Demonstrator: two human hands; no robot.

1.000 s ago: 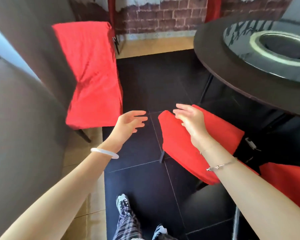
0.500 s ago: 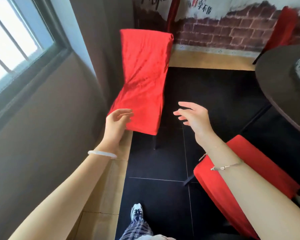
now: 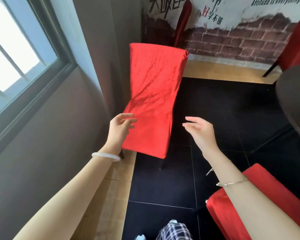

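Nearer red-covered chair (image 3: 154, 94) now, empty loose-fingered left hand (image 3: 119, 130), right hand (image 3: 202, 133); second chair (image 3: 220, 213) rightward

The left hand (image 3: 119, 129) overlaps the lower corner of the red chair cover (image 3: 152, 94); whether it touches the cloth, I cannot tell. The cover hides most of the chair legs (image 3: 161, 163). The second red chair (image 3: 218, 213) is cut by the bottom edge and lies partly behind the right forearm (image 3: 260, 201). The dark round surface (image 3: 294, 101) is cut by the right edge.
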